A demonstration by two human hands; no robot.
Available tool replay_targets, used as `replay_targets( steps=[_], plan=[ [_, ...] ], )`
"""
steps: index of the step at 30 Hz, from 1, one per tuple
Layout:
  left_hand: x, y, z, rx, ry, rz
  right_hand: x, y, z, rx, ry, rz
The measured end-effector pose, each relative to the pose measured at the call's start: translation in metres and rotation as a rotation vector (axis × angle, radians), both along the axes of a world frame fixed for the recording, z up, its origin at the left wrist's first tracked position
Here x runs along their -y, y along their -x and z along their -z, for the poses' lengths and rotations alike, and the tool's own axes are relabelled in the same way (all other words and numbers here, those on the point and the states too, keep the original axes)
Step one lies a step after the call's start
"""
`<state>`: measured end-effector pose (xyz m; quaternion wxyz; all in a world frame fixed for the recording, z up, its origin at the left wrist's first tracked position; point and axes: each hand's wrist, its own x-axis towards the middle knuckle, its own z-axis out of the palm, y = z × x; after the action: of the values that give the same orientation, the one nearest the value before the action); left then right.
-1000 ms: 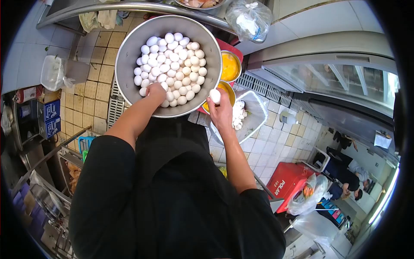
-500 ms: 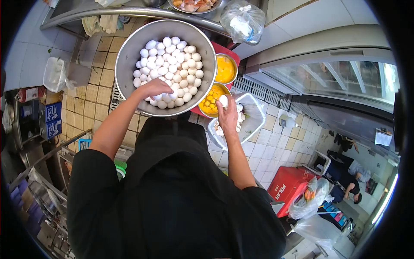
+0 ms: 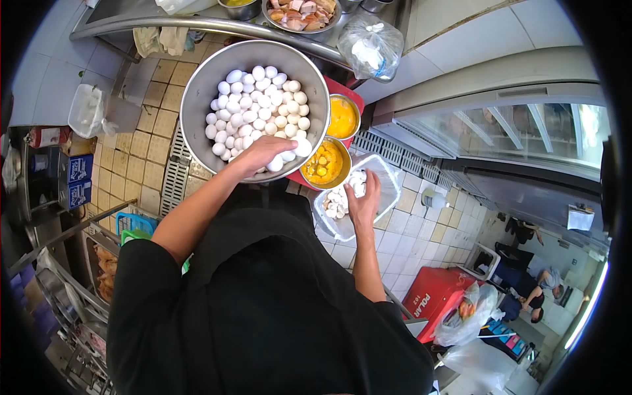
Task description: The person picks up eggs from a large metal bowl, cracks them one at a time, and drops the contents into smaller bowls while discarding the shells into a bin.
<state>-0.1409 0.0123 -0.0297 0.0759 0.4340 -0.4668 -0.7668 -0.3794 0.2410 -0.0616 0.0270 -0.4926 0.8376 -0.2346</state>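
Note:
A large metal pot point(image 3: 191, 112) full of white eggs point(image 3: 253, 108) stands in front of me. My left hand point(image 3: 266, 155) reaches over its near rim, closed around an egg point(image 3: 301, 146) on the side toward the bowls. To the right, my right hand point(image 3: 363, 201) hangs over a lined bin point(image 3: 390, 191) of broken eggshells point(image 3: 336, 204), its thumb and fingers apart with white shell showing between them. Between the pot and the bin sits a metal bowl point(image 3: 345, 181) of cracked eggs, yolks point(image 3: 322, 164) visible. A second bowl of yellow egg point(image 3: 342, 117) is just beyond it.
Both bowls rest on a red surface point(image 3: 355, 99). A steel counter point(image 3: 197, 21) at the back carries a bowl of cut meat point(image 3: 301, 14) and a tied plastic bag point(image 3: 372, 49). A glass-door fridge point(image 3: 500, 125) stands right. Beyond a red cooler point(image 3: 434, 296), people point(image 3: 526, 289) are in the background.
My right hand has moved from the near bowl to above the shell bin, and the egg it held is no longer whole in it. My left hand has shifted right across the pot with an egg.

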Motion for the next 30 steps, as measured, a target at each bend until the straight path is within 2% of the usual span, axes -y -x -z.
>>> replay_targets(
  steps=[2,4,7,8,12,15,18,21,23,24,27,30],
  plan=[
    [-0.003,0.01,-0.009,0.006,0.042,0.086,0.041,-0.024,-0.043,0.745,0.108,-0.058],
    [-0.006,0.022,-0.016,0.007,0.071,0.156,0.075,-0.05,-0.08,0.951,0.049,-0.198],
    [0.0,0.033,-0.014,0.087,0.187,0.355,0.1,-0.059,-0.073,0.669,0.006,-0.299],
    [0.003,0.032,-0.013,0.08,0.238,0.356,0.102,-0.058,-0.055,0.595,0.068,-0.286],
    [0.011,0.016,-0.009,0.103,0.151,0.076,0.108,-0.057,-0.043,0.311,0.166,-0.359],
    [0.01,-0.004,-0.008,0.156,0.109,0.002,0.107,-0.055,-0.023,0.297,-0.08,-0.348],
    [0.004,-0.022,0.001,0.18,0.123,-0.034,0.096,-0.052,-0.034,0.629,0.083,-0.294],
    [0.001,-0.035,0.019,0.183,0.045,-0.036,0.08,-0.044,-0.018,0.446,0.175,-0.267],
    [-0.003,-0.038,0.033,0.17,0.067,-0.009,0.071,-0.04,-0.006,0.437,0.079,-0.191],
    [-0.005,-0.033,0.021,0.202,0.038,-0.044,0.067,-0.039,-0.002,0.428,0.041,-0.162],
    [-0.009,-0.028,0.034,0.129,0.145,-0.026,0.059,-0.034,0.01,0.407,-0.043,-0.108],
    [-0.011,-0.019,0.036,0.089,0.068,-0.009,0.052,-0.031,0.012,0.384,-0.051,-0.082]
  ],
)
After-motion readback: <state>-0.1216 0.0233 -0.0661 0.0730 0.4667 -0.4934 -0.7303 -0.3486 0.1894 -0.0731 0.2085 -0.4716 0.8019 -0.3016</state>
